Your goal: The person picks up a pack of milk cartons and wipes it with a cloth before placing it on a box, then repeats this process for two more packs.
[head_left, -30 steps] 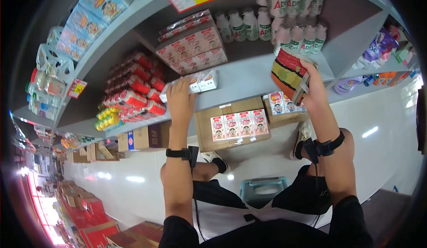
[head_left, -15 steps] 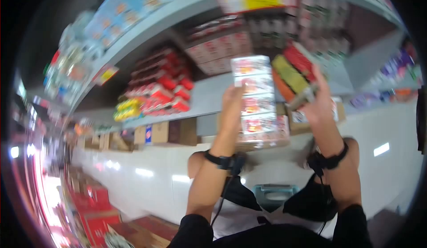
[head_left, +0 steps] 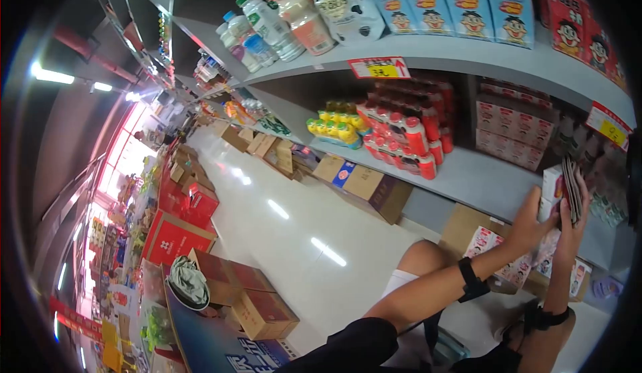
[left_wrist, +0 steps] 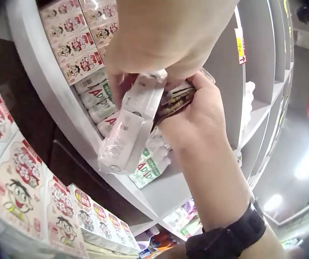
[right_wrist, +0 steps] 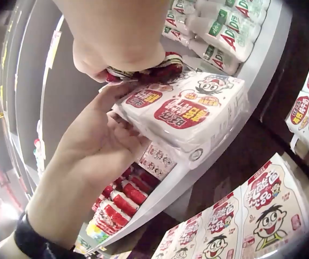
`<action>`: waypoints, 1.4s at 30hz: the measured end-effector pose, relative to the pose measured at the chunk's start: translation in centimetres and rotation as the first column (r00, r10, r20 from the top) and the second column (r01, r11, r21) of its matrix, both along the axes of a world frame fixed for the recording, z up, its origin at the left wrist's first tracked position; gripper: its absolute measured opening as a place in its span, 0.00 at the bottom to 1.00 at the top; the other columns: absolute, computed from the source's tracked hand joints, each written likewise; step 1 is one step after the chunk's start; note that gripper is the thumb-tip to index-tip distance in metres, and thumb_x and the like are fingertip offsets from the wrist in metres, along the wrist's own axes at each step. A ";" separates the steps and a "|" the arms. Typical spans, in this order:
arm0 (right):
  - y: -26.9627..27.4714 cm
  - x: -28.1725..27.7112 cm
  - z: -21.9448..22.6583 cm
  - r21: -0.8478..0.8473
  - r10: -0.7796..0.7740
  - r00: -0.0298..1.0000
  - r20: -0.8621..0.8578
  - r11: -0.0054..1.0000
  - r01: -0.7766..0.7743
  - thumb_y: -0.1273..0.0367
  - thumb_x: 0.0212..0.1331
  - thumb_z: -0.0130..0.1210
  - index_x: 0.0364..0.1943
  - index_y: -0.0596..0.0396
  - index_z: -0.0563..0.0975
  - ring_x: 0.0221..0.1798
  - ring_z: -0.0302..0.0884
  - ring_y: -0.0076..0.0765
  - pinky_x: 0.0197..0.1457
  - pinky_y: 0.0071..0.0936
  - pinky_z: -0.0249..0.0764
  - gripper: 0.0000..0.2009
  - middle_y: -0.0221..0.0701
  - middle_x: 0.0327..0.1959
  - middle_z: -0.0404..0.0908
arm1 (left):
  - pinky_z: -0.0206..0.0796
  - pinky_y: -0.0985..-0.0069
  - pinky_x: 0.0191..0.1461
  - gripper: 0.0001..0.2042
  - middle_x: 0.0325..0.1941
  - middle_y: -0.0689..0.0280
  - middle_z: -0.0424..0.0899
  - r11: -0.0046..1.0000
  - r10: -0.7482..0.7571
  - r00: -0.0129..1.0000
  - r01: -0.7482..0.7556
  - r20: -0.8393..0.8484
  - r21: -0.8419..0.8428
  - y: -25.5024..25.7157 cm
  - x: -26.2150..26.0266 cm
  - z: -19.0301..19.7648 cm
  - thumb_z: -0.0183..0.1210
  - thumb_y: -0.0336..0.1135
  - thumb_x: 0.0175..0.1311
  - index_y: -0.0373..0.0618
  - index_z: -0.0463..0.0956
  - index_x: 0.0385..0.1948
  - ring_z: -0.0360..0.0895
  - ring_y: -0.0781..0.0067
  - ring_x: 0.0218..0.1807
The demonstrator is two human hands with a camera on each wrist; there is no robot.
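Note:
My left hand (head_left: 531,224) grips a shrink-wrapped white pack of small milk cartons (head_left: 551,184) from below, in front of the grey shelf (head_left: 468,176) at the far right of the head view. In the right wrist view the left hand (right_wrist: 98,143) cups the pack (right_wrist: 189,113) with curled fingers. Just beside it, my right hand (head_left: 574,229) pinches a folded red-striped bag (head_left: 572,189). The bag (right_wrist: 143,73) lies against the pack's upper side. From the left wrist, the pack (left_wrist: 127,129) hangs under my left hand (left_wrist: 165,43), with the right hand (left_wrist: 197,116) behind it.
Red cans (head_left: 401,136) and yellow bottles (head_left: 334,129) fill the shelf to the left. Boxed milk packs (head_left: 511,129) sit deeper on it, and AD bottles (right_wrist: 219,29) stand behind the hands. Cardboard boxes (head_left: 364,182) line the floor below. A glossy aisle floor (head_left: 294,226) runs leftward.
My left hand lifted the carton pack off the shelf and brought it against the bag in my right hand. The head view swung left, putting both hands at the right edge.

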State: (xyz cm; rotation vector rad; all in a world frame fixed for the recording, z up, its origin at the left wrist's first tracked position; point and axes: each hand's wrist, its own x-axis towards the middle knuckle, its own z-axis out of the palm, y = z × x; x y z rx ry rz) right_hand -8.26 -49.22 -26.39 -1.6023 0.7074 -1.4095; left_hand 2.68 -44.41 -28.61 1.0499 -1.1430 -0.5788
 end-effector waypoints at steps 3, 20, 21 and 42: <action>0.1 0.4 -0.4 -0.052 -0.027 1.000 0.015 0.998 0.028 0.66 0.70 0.51 0.69 0.60 0.65 0.76 0.58 0.38 0.79 0.35 0.47 0.25 0.39 0.74 0.63 | 0.64 0.64 0.54 0.18 0.44 0.50 0.68 0.999 0.029 0.997 -0.030 0.071 0.014 -0.1 0.5 0.0 0.62 0.32 0.64 0.36 0.62 0.47 0.71 0.49 0.48; 1.8 1.3 -1.4 0.054 0.230 0.972 0.050 0.971 -0.233 0.66 0.69 0.54 0.77 0.61 0.46 0.84 0.34 0.43 0.81 0.33 0.37 0.39 0.47 0.82 0.38 | 0.48 0.66 0.75 0.38 0.72 0.51 0.57 0.937 -0.348 0.921 0.346 0.177 0.043 -0.2 5.4 -1.5 0.59 0.39 0.67 0.39 0.43 0.71 0.59 0.60 0.71; 2.1 1.0 -1.4 0.056 0.217 0.975 0.041 0.974 -0.219 0.66 0.69 0.54 0.77 0.61 0.46 0.84 0.34 0.43 0.81 0.33 0.37 0.39 0.47 0.82 0.38 | 0.48 0.66 0.75 0.38 0.72 0.51 0.57 0.932 -0.361 0.917 0.360 0.169 0.040 0.2 5.9 -1.3 0.59 0.39 0.67 0.39 0.43 0.71 0.59 0.60 0.71; 3.4 -2.9 -6.2 -0.208 -0.024 0.795 -0.606 0.969 -0.130 0.64 0.68 0.55 0.72 0.41 0.66 0.76 0.61 0.44 0.76 0.51 0.57 0.27 0.34 0.70 0.71 | 0.62 0.46 0.70 0.22 0.65 0.58 0.75 0.948 -0.104 0.368 0.319 -0.924 0.020 2.8 11.1 -2.8 0.56 0.42 0.67 0.46 0.70 0.60 0.70 0.53 0.68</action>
